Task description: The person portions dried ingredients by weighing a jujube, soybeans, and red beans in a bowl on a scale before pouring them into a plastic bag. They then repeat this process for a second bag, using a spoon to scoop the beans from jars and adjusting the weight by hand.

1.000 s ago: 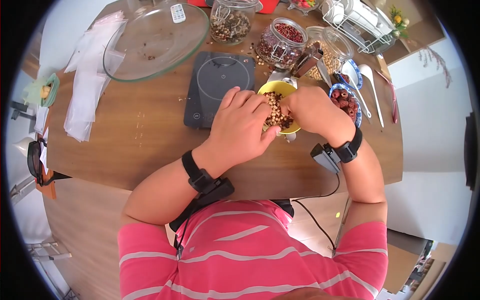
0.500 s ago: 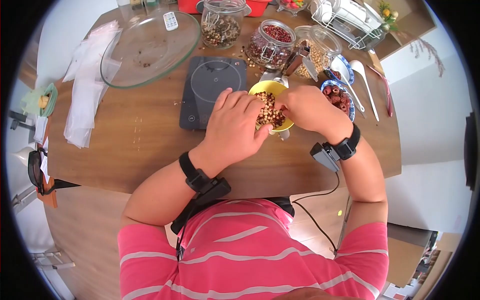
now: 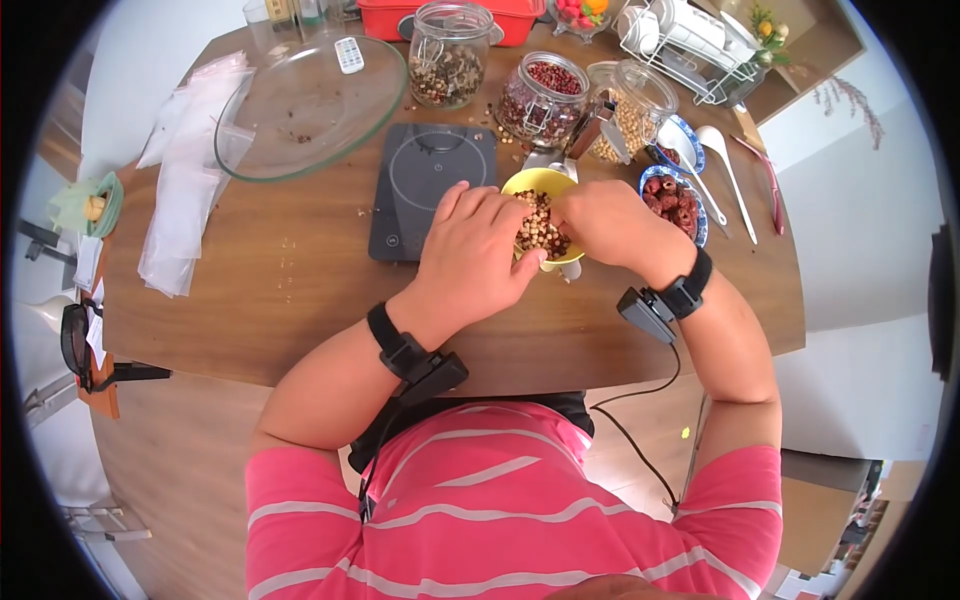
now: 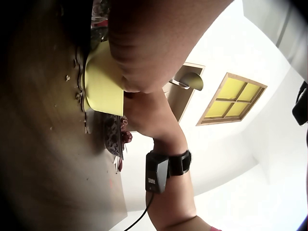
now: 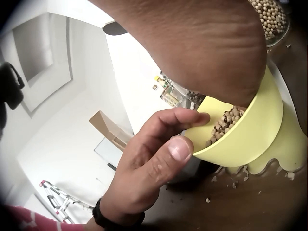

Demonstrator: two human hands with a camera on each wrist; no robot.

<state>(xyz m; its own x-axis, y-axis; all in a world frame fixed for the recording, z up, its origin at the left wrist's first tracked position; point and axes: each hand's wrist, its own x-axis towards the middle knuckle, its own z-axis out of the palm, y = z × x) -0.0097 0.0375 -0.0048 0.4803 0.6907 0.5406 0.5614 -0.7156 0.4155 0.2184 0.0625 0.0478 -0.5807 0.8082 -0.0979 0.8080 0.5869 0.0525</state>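
Beans (image 5: pixel 225 127) — head, right wrist views only

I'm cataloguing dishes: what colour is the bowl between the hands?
Yellow: the bowl shows best in the right wrist view.

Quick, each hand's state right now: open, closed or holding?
Left hand: open, at the yellow bowl.
Right hand: can't tell; fingertips hidden.

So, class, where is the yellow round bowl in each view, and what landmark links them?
Head: the yellow round bowl is just right of centre, in the upper half.
Left wrist: the bowl is left of centre, upper half, seen side-on.
Right wrist: the bowl is right of centre, about mid-height.
Shared landmark: the person's bare left hand, close to the bowl in every view.
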